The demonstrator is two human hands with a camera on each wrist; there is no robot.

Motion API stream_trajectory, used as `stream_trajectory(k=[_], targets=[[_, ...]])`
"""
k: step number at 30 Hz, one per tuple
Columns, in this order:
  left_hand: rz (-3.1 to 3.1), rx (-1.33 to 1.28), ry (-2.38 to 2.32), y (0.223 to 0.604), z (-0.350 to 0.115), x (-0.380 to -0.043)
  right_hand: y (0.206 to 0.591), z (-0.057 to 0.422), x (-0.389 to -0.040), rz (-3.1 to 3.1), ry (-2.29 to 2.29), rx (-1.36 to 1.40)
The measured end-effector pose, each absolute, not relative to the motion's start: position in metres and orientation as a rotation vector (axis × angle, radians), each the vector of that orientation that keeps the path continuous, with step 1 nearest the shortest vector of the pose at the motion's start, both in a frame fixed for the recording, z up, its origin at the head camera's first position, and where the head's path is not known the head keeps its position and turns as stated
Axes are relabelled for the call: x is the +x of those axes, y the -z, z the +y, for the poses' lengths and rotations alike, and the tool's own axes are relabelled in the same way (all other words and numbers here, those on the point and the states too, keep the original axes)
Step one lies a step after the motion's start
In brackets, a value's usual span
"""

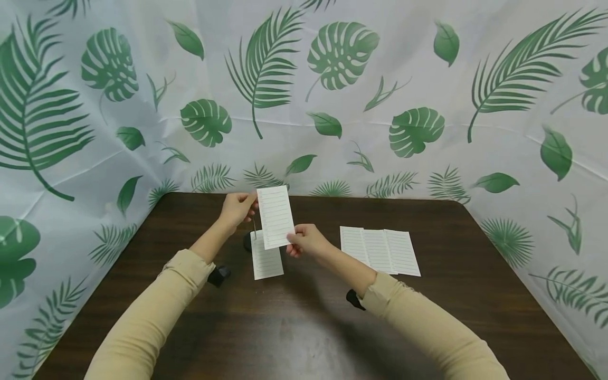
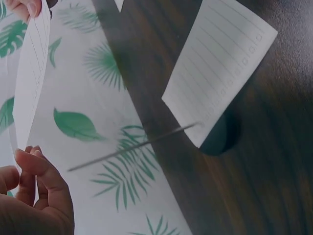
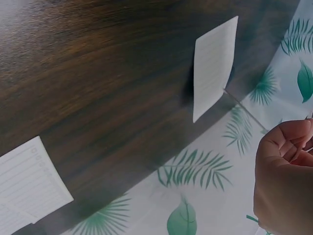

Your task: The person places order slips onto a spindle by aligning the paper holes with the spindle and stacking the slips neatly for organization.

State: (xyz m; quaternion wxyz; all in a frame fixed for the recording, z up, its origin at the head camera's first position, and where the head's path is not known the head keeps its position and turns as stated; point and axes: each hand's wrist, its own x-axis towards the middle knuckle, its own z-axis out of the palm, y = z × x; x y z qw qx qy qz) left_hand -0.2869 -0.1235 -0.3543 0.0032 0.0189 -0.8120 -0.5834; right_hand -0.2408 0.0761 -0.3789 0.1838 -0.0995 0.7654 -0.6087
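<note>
Both hands hold one white lined sheet [image 1: 276,217] upright above the table. My left hand [image 1: 236,209] pinches its upper left corner, and my right hand [image 1: 310,240] pinches the lower right corner between thumb and fingers. Under it stands a paper spike: a thin metal rod [image 2: 132,148] rising from a round black base [image 2: 224,136]. Another lined sheet [image 2: 220,58], with small boxes along one edge, is pierced by the rod near its end and lies over part of the base. The held sheet is apart from the rod's tip in the left wrist view.
To the right, three similar lined sheets [image 1: 380,250] lie overlapping on the dark wooden table [image 1: 294,338]. A white curtain [image 1: 294,105] printed with green leaves hangs along the table's back and sides. Black devices [image 1: 219,275] sit at both wrists.
</note>
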Motion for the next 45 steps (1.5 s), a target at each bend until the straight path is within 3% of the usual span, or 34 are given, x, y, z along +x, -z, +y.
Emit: stream_trajectory(k=[27, 45], targets=[[-2.562, 0.283, 1.480, 0.370, -0.134, -0.295, 0.389, 0.047, -0.251, 2.160, 1.690, -0.210], [-2.688, 0.213, 1.447, 0.372, -0.135, -0.300, 0.391, 0.045, -0.252, 2.150, 1.670, -0.193]])
